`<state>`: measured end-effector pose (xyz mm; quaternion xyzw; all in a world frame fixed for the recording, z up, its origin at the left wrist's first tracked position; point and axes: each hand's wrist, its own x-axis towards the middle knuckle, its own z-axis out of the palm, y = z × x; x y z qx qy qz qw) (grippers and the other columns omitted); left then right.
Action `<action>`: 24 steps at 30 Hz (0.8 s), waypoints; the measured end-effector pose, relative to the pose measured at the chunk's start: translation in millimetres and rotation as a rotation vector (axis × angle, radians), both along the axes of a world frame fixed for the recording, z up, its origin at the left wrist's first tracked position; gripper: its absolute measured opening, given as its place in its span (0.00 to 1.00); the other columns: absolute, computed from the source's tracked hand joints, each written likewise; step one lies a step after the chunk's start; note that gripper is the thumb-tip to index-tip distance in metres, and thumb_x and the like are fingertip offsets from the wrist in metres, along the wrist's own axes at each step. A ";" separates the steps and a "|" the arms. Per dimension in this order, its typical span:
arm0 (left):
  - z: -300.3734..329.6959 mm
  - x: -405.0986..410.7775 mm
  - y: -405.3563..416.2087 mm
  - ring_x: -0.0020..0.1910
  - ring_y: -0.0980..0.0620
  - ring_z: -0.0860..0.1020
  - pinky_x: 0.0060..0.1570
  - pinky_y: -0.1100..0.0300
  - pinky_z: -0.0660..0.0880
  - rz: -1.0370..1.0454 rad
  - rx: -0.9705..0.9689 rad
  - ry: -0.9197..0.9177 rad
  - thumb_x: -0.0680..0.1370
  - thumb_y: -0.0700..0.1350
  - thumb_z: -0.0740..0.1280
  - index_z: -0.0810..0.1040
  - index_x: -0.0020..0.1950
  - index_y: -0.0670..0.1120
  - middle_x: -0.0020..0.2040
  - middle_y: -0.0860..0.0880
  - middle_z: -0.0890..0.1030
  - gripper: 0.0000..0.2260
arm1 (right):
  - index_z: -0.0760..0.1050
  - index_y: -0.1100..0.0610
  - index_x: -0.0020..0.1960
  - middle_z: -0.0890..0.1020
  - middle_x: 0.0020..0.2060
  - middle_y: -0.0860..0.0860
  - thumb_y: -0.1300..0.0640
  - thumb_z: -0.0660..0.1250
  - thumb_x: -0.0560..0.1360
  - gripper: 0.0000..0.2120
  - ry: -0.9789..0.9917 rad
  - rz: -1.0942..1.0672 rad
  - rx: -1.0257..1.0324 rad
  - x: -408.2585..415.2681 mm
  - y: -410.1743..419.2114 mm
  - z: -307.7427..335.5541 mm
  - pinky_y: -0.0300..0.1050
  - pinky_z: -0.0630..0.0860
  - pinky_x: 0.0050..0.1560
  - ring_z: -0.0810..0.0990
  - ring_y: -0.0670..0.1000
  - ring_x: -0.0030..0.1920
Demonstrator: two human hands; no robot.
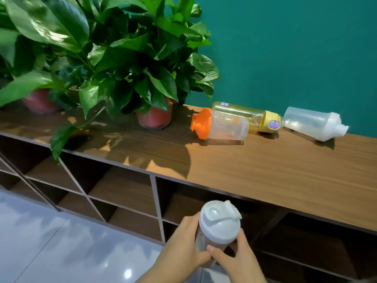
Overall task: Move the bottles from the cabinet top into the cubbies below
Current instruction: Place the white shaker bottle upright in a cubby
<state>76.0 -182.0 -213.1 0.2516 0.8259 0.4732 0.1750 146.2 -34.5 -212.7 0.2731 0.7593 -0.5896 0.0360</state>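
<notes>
A clear shaker bottle with a white lid (219, 223) is upright in front of the cubbies (126, 188), below the cabinet top (265, 168). My left hand (181, 242) wraps its left side and my right hand (234, 260) grips its lower front. Three bottles lie on their sides on the cabinet top near the wall: an orange-lidded clear bottle (220, 124), a yellow bottle with a purple button (251, 117) touching it from behind, and a frosted white-lidded bottle (314, 123) further right.
Two potted plants in red pots (155, 117) (38, 101) stand on the left of the cabinet top, with leaves hanging over its front edge. A teal wall (285, 48) backs the cabinet. Grey glossy floor (61, 242) lies at lower left.
</notes>
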 end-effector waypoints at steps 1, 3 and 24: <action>-3.7 -6.7 -2.1 0.61 0.72 0.69 0.61 0.63 0.69 0.020 -0.028 -0.033 0.68 0.57 0.72 0.55 0.64 0.80 0.62 0.69 0.70 0.36 | 0.60 0.40 0.67 0.73 0.61 0.42 0.53 0.81 0.65 0.40 -0.021 0.014 0.007 -13.0 -2.9 -7.6 0.48 0.69 0.69 0.71 0.46 0.64; -14.3 -21.2 -6.4 0.61 0.71 0.71 0.61 0.63 0.71 0.083 -0.027 -0.075 0.66 0.57 0.70 0.55 0.64 0.81 0.62 0.68 0.72 0.35 | 0.60 0.39 0.69 0.74 0.62 0.39 0.52 0.80 0.66 0.41 -0.021 0.045 -0.030 -34.5 -8.1 -19.0 0.48 0.68 0.70 0.72 0.46 0.66; -62.6 -85.3 1.0 0.56 0.57 0.80 0.56 0.57 0.79 0.309 -0.068 -0.210 0.72 0.45 0.75 0.63 0.72 0.57 0.58 0.54 0.81 0.33 | 0.56 0.48 0.79 0.77 0.66 0.45 0.52 0.68 0.78 0.34 -0.035 0.144 -0.015 -100.6 -19.5 -56.2 0.39 0.69 0.63 0.75 0.44 0.65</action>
